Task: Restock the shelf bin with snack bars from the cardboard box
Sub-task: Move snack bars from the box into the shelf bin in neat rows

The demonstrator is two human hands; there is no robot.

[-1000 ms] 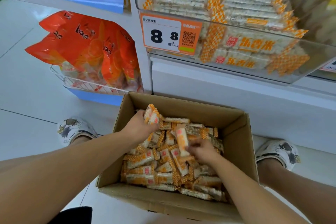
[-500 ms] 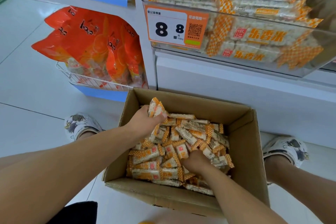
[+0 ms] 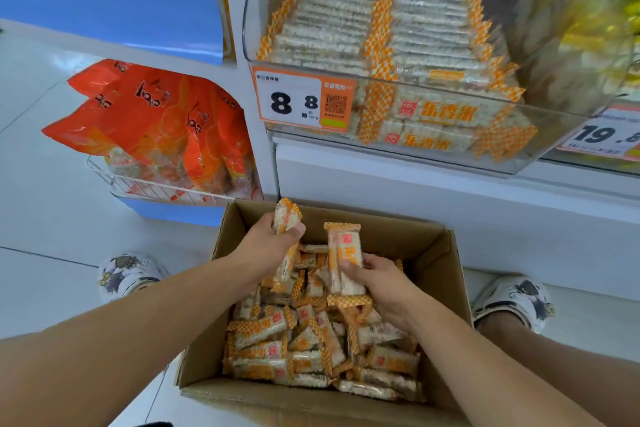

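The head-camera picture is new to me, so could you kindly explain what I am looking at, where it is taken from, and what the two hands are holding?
There is no machine here: a person wears one wide-angle camera on the head, looking forward and down, so both forearms reach into the view from below. An open cardboard box stands on the white floor between the person's shoes, partly filled with loose snack bars in orange-checked wrappers. The left hand grips a small bunch of bars over the box. The right hand holds bars upright, also over the box. Above, on the shelf, is the clear shelf bin, already stacked with neat rows of the same bars, with a price tag on its front. To the left, a wire basket holds orange snack bags.
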